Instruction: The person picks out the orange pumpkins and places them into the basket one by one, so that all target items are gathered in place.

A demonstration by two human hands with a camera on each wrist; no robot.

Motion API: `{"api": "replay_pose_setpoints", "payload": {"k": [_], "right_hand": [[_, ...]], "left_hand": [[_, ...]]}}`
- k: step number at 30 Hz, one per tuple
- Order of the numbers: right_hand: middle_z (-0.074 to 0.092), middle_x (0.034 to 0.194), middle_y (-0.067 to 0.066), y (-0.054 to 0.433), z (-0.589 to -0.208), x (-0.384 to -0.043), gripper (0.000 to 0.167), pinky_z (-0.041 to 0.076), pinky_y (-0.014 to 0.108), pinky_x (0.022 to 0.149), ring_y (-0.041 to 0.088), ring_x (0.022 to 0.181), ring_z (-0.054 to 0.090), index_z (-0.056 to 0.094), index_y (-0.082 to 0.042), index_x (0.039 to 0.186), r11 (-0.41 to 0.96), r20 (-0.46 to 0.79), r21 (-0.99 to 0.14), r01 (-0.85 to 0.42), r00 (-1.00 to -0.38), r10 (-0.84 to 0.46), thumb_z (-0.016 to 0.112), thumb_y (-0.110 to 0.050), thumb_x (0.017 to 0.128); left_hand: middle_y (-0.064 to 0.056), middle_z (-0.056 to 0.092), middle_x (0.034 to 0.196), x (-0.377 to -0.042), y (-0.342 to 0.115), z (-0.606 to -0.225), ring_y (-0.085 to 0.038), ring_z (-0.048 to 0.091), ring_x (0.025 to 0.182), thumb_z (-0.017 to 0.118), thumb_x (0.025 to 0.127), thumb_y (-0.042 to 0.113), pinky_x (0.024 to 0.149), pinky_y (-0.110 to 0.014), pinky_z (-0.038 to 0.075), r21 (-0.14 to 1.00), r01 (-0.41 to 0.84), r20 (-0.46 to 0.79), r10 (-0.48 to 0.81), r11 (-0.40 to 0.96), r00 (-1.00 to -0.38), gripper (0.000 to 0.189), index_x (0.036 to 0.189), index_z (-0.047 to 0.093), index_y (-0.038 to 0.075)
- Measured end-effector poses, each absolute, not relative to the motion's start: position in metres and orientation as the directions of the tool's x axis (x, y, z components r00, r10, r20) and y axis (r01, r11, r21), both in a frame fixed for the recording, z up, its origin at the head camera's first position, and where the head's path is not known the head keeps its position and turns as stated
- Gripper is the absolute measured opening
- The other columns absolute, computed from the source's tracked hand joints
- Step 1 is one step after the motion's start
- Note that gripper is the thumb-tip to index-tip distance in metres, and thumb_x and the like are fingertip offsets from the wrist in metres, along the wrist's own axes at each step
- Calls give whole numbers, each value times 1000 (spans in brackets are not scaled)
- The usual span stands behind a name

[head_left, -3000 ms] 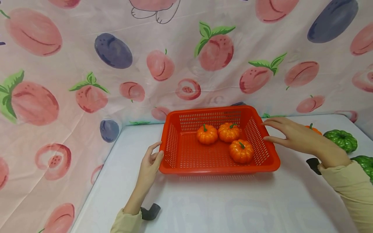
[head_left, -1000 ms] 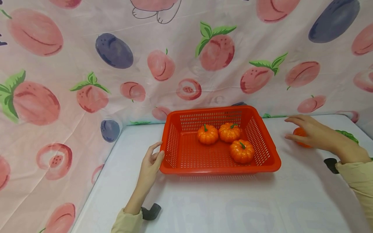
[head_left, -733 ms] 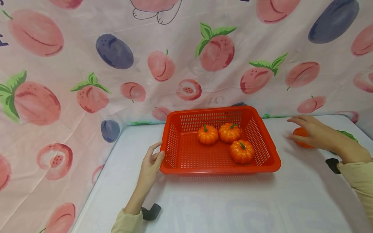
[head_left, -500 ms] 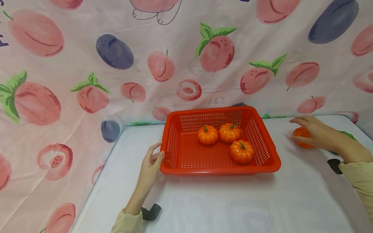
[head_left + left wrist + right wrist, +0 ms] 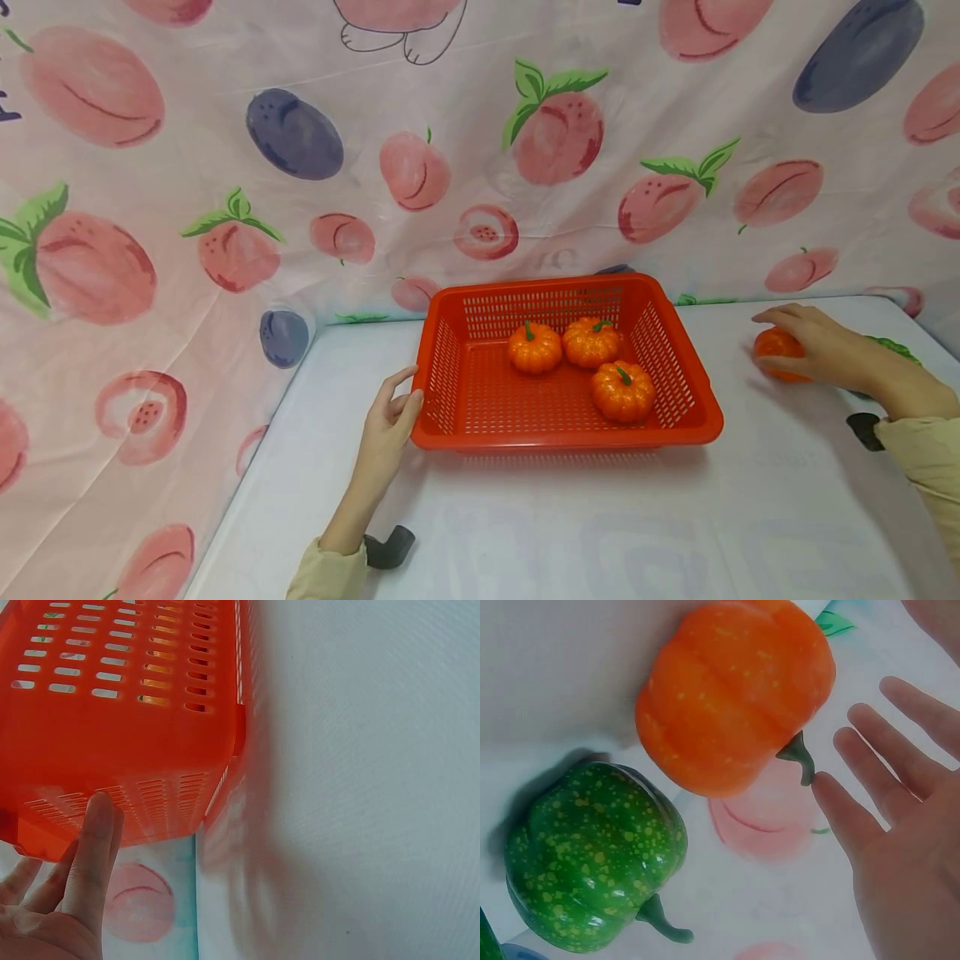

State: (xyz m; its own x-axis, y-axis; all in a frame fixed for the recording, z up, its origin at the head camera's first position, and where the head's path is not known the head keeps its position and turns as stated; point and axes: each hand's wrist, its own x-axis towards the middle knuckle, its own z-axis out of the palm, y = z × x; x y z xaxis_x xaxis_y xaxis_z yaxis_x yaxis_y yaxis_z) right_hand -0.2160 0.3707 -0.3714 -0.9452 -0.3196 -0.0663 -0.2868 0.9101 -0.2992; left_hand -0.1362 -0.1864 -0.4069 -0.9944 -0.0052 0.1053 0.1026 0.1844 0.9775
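In the head view, my left hand [image 5: 386, 425] is at the left rim of a red plastic basket [image 5: 555, 439], fingertips touching it. The left wrist view shows fairly straight fingers [image 5: 90, 862] against the basket's outer wall. Three small orange pumpkins with green stems are inside: one at left [image 5: 534, 347], one behind [image 5: 590, 342], one in front [image 5: 622, 392]. To the basket's right, my right hand [image 5: 825, 346] is over another orange pumpkin [image 5: 777, 354], partly hiding it. Its fingers are spread and apart from that pumpkin [image 5: 735, 697] in the right wrist view.
A speckled green pumpkin [image 5: 596, 855] lies beside the loose orange one, mostly hidden behind my right wrist in the head view. A sliver of another green thing shows at the right wrist view's lower left. Fruit-print cloth [image 5: 450, 167] hangs behind the white table [image 5: 525, 533].
My right hand has moved from near the basket's right rim rightward to the loose orange pumpkin, lately shifting slightly farther right. My left hand and the basket have stayed put.
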Motion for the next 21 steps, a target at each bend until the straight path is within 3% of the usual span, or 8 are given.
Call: {"api": "replay_pose_setpoints", "payload": {"k": [8,21], "right_hand": [[36,136,34,374,-373,-218,70,42,69,93,50,119,32,44,9,137,920,-87,-293,-260,-951,-296,76,-28,88],[47,128,35,383,-386,-222,66,46,65,92,47,112,39,49,13,132,916,-84,-286,-283,-944,-318,79,-21,84]], "left_hand": [[-22,69,113,-137,-187,-409,-24,71,92,57,102,25,77,-26,58,977,107,109,-1,183,-994,42,142,47,22],[-22,69,112,-137,-187,-409,-21,71,90,58,102,26,78,-26,58,978,101,103,-4,181,-995,42,142,47,22]]}}
